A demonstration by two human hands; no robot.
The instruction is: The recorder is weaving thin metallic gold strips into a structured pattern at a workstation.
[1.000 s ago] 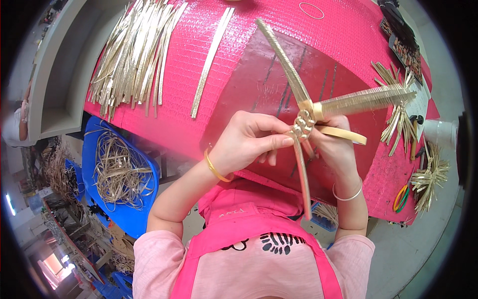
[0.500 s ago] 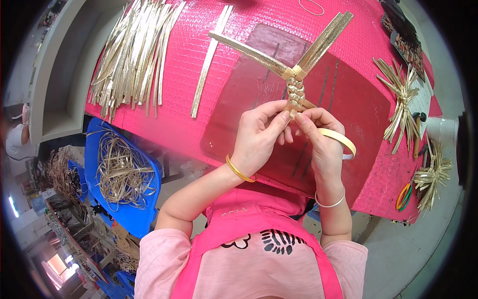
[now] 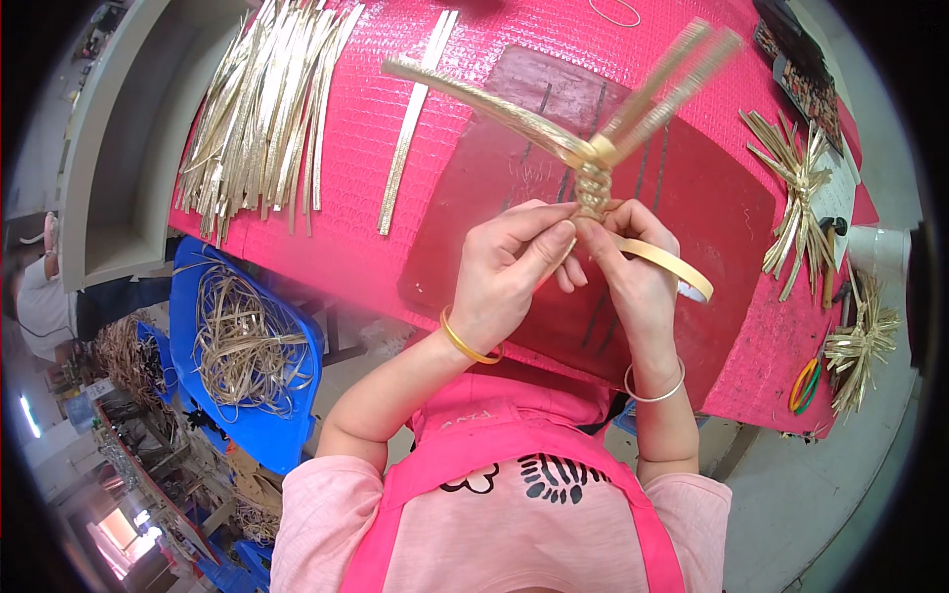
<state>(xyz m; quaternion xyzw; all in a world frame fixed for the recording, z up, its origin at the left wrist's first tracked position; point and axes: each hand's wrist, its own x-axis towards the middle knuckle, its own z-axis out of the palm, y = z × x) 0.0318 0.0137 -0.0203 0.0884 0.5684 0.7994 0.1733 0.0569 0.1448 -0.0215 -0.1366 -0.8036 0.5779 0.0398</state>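
Note:
A braided piece of gold strips [image 3: 593,186] stands up between my two hands, its loose strip ends fanning out to the upper left and upper right. A pale band wraps the top of the braid. My left hand [image 3: 516,259] is closed, thumb and forefinger pinched at the braid's lower end. There my right hand [image 3: 638,269] pinches too, with its thumb against the braid. A roll of cream tape [image 3: 670,263] sits at my right hand, its ring sticking out to the right. The very bottom of the braid is hidden by my fingers.
Beneath my hands lies a dark red mat [image 3: 692,188] on the pink table cover [image 3: 371,257]. Gold strips [image 3: 267,109] lie at the far left, with a separate strip pair [image 3: 415,128] nearby. Finished-looking gold bundles [image 3: 801,193], a hammer [image 3: 828,262] and scissors [image 3: 806,385] are right. A blue bin [image 3: 297,425] holds strips.
The braid has shifted slightly right, and its upper strips have spread apart and blurred with motion. My left hand has moved a little to the left. The tape roll has tilted.

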